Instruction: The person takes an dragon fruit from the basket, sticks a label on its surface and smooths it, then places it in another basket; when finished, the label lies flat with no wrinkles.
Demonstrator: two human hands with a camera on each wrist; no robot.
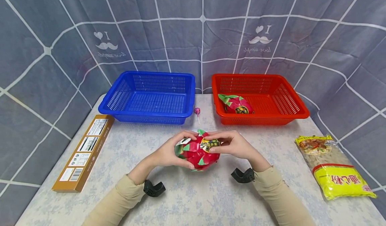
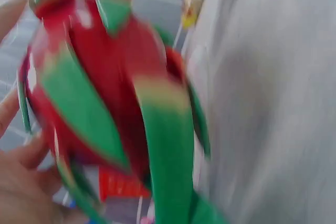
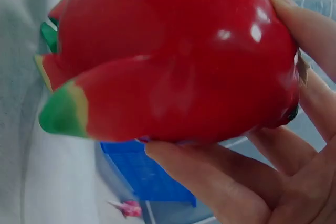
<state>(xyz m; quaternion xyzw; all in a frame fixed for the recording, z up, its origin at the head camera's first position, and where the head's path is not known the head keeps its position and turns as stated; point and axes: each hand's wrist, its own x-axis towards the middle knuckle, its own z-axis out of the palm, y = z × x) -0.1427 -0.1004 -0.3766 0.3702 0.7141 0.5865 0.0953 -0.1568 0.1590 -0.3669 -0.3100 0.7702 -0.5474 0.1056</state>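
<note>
Between both hands is a red dragon fruit with green-tipped scales and a black-and-gold sticker. From its left side my left hand grips it, thumb low at the front and fingers over the top. My right hand holds the other end, fingertips around the sticker. In the left wrist view, long green scales of the dragon fruit face the camera, blurred. The right wrist view shows the smooth red skin of the dragon fruit, with right-hand fingers against its side.
A blue basket stands at the back left. The red basket at the back right contains another dragon fruit. A lollipop lies between the baskets. At left is a long brown box; at right, a yellow noodle bag.
</note>
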